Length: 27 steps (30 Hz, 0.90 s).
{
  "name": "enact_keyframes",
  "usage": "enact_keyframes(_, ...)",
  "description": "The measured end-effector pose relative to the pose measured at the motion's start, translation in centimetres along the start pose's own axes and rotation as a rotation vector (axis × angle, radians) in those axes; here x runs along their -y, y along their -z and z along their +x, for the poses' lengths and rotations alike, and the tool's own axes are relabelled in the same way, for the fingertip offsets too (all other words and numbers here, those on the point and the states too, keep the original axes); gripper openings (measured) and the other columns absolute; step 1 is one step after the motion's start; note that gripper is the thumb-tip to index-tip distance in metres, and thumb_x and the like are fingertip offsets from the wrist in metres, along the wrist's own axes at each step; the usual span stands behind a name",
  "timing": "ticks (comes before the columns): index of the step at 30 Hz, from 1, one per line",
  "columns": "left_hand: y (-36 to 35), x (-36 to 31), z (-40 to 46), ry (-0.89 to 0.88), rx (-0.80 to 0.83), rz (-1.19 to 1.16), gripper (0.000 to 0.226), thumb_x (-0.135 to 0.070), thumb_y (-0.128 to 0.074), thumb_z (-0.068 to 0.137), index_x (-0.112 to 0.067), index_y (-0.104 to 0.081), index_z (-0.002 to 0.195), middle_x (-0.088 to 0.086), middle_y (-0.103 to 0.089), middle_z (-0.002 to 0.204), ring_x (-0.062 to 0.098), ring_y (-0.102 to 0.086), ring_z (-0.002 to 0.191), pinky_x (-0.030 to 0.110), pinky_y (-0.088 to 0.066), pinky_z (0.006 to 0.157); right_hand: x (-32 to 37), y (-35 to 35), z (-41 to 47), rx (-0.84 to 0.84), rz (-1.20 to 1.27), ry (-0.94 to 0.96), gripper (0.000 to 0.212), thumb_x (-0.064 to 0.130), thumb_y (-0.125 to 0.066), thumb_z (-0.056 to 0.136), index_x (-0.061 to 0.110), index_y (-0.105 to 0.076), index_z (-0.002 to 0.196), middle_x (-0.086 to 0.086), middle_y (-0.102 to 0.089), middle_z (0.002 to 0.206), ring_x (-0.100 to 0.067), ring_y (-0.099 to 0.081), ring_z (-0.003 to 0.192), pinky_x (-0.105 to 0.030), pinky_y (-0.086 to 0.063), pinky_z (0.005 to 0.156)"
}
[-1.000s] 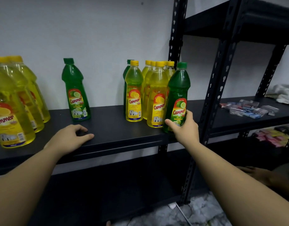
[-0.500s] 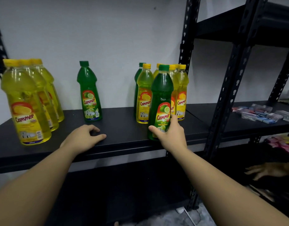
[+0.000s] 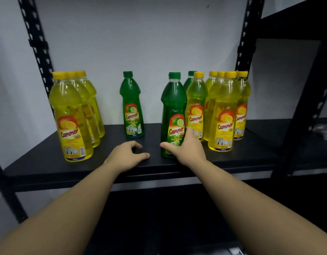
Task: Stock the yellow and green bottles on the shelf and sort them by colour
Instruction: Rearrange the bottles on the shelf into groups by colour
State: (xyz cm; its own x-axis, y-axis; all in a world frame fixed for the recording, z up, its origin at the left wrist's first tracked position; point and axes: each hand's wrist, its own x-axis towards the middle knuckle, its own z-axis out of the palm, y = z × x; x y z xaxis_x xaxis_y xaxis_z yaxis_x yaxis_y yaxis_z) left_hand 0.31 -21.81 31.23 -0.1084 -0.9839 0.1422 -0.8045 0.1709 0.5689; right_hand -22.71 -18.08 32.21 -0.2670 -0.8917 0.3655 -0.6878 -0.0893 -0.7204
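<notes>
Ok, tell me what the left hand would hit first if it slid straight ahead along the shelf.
Probably the lone green bottle behind the left hand. The fingers point slightly right of it, so it might pass; depth is unclear.

Dim, soft focus, edges warped

the right hand grips the base of a green bottle standing upright on the black shelf. the left hand rests on the shelf's front, fingers curled. another green bottle stands behind. three yellow bottles line up left; a yellow cluster with one green bottle stands right.
</notes>
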Motion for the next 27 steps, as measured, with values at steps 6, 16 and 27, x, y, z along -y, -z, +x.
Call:
enact_keyframes(6, 1.7, 1.0, 1.8, 0.073, -0.072, -0.407, 0.018, -0.042, -0.066, 0.097, -0.032, -0.069, 0.112, -0.008, -0.07, 0.114, 0.014, -0.065, 0.112, 0.037, -0.049, 0.105, 2.9, -4.6, 2.4, 0.122, -0.098, 0.037, 0.087, 0.078, -0.075, 0.071, 0.02, -0.037, 0.124, -0.003, -0.054, 0.125, -0.026, -0.06, 0.112, -0.047, -0.055, 0.09)
enact_keyframes(16, 3.7, 3.5, 4.1, -0.029, -0.122, -0.577, 0.055, -0.023, -0.08, 0.089, -0.015, -0.053, 0.137, -0.002, -0.065, 0.121, -0.001, -0.063, 0.098, 0.012, -0.051, 0.068, 4.8, -9.9, 4.9, 0.346, 0.068, 0.177, 0.064, 0.056, -0.077, 0.083, 0.023, -0.052, 0.132, 0.002, -0.063, 0.125, -0.013, -0.063, 0.105, -0.031, -0.051, 0.085)
enact_keyframes(27, 2.4, 6.2, 5.6, -0.06, -0.142, -0.708, 0.062, -0.013, -0.086, 0.083, -0.018, -0.052, 0.136, 0.002, -0.069, 0.122, 0.007, -0.069, 0.103, 0.016, -0.057, 0.073, 4.3, -11.2, 6.3, 0.321, 0.176, 0.138, 0.057, 0.05, -0.087, 0.077, 0.022, -0.064, 0.12, 0.011, -0.072, 0.105, -0.005, -0.069, 0.093, -0.022, -0.056, 0.078)
